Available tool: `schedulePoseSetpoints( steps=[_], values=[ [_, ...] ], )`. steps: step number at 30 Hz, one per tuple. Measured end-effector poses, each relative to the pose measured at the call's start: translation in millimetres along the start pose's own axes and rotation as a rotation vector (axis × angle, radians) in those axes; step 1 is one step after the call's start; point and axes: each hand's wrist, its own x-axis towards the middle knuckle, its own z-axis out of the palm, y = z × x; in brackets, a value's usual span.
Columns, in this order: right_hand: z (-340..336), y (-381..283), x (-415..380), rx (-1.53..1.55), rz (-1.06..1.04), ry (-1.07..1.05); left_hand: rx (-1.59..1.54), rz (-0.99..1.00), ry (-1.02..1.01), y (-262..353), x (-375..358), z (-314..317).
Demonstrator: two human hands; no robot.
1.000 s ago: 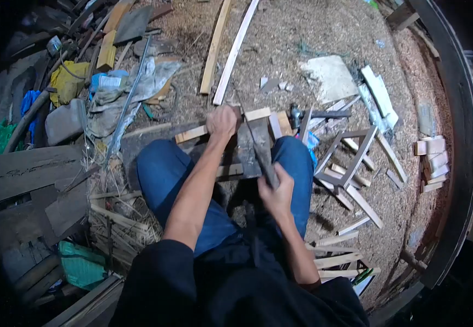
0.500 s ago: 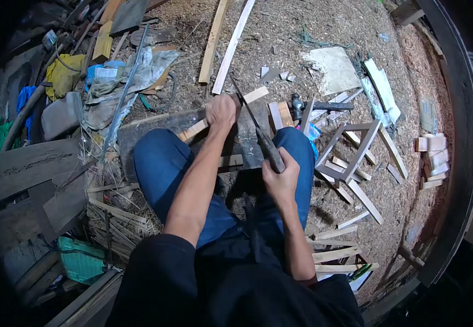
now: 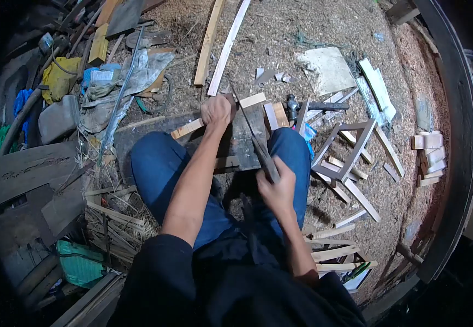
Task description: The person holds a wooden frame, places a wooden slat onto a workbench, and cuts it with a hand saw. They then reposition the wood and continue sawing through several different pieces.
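Note:
My right hand (image 3: 278,182) is wrapped around the handle of a handsaw (image 3: 266,158), whose thin blade points away from me. The blade crosses a pale wooden strip (image 3: 255,100) near its right end. On the strip's left part, my left hand (image 3: 216,110) is closed, pressing it down over a worn wooden board (image 3: 242,143). A dark brown block (image 3: 230,103) shows beside the left fingers, next to the blade. Both knees flank the board, and a short wood piece (image 3: 226,162) lies along its near edge.
A hammer (image 3: 324,106) and a small wooden frame (image 3: 356,150) lie to the right among offcuts. Farther right is a stack of blocks (image 3: 430,155). Two long strips (image 3: 228,49) stretch ahead over sawdust. Scrap boards (image 3: 34,169) and a yellow bag (image 3: 59,79) crowd the left.
My right hand has drawn the saw slightly back toward my body. My left hand stays on the strip, and the whole view has shifted a little.

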Motion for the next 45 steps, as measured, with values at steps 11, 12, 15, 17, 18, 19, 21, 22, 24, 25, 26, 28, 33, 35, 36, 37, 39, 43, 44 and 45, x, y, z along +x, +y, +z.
schedulePoseSetpoints(
  steps=[11, 12, 15, 17, 18, 19, 21, 22, 24, 25, 26, 28, 33, 35, 36, 37, 39, 43, 44, 45],
  values=[
    [-25, 7, 10, 0.010, 0.050, -0.076, 0.063, 0.031, 0.018, -1, -7, -3],
    [-22, 5, 5, 0.002, 0.046, -0.057, 0.064, 0.032, 0.029, -1, -9, -5],
    [-14, 0, -10, 0.013, 0.043, -0.045, 0.038, 0.032, 0.089, 2, -15, -11],
    [-11, -1, -12, 0.012, 0.045, -0.032, 0.008, 0.209, 0.234, -1, -26, -14],
    [-8, -4, -14, 0.029, 0.035, -0.015, -0.020, 0.375, 0.367, -5, -34, -14],
    [-7, -6, -15, 0.047, 0.026, -0.001, -0.041, 0.408, 0.383, -7, -42, -13],
    [-4, -3, -17, 0.043, 0.028, -0.003, -0.065, 0.416, 0.382, -12, -53, -14],
    [-2, -1, -17, 0.037, 0.036, -0.008, -0.087, 0.421, 0.376, -14, -54, -15],
    [1, 0, -18, 0.037, 0.024, -0.003, -0.088, 0.442, 0.340, -18, -56, -16],
    [2, 1, -18, 0.048, 0.019, 0.012, -0.075, 0.501, 0.351, -20, -57, -17],
    [3, 1, -18, 0.060, 0.014, 0.027, -0.060, 0.560, 0.362, -22, -57, -18],
    [6, 2, -18, 0.057, -0.006, 0.027, -0.085, 0.532, 0.275, -28, -53, -17],
    [6, 29, -23, 0.021, -0.112, 0.031, -0.029, 0.584, 0.288, -36, -50, -11],
    [1, 40, -25, -0.002, -0.057, 0.019, -0.016, 0.585, 0.263, -33, -50, -14],
    [0, 34, -28, -0.002, -0.060, 0.017, -0.032, 0.613, 0.291, -32, -52, -14],
    [0, 24, -30, -0.007, -0.075, 0.038, -0.046, 0.641, 0.318, -32, -54, -15],
    [8, 19, -38, -0.003, -0.124, 0.092, -0.030, 0.618, 0.321, -29, -58, -18],
    [27, 47, -45, 0.015, -0.146, 0.127, -0.027, 0.605, 0.318, -32, -55, -19],
    [26, 49, -48, 0.014, -0.144, 0.124, -0.010, 0.613, 0.297, -33, -55, -18],
    [25, 48, -47, 0.035, -0.167, 0.144, -0.009, 0.613, 0.300, -32, -54, -21]
  ],
)
